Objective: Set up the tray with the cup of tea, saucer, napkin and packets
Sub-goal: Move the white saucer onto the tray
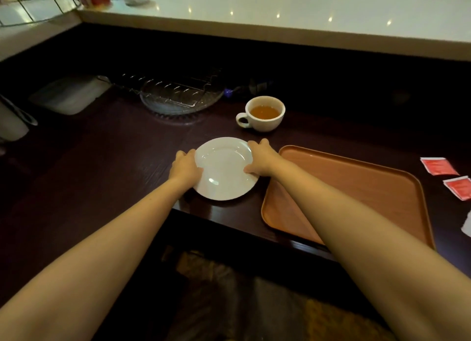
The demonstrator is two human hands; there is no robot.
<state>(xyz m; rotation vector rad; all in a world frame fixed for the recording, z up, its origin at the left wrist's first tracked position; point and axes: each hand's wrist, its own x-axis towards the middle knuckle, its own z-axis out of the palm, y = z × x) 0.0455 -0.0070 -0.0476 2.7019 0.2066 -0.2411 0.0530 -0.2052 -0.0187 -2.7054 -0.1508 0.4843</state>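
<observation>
A white saucer lies on the dark table just left of the orange-brown tray. My left hand grips its left rim and my right hand grips its right rim. A white cup of tea stands on the table behind the saucer, handle to the left. Two red packets lie to the right of the tray. A white napkin corner shows at the right frame edge. Nothing lies on the tray.
A glass dish with a wire rack sits at the back left of the table, beside a white container. A white counter ledge runs along the back. The table's front edge is close below the saucer.
</observation>
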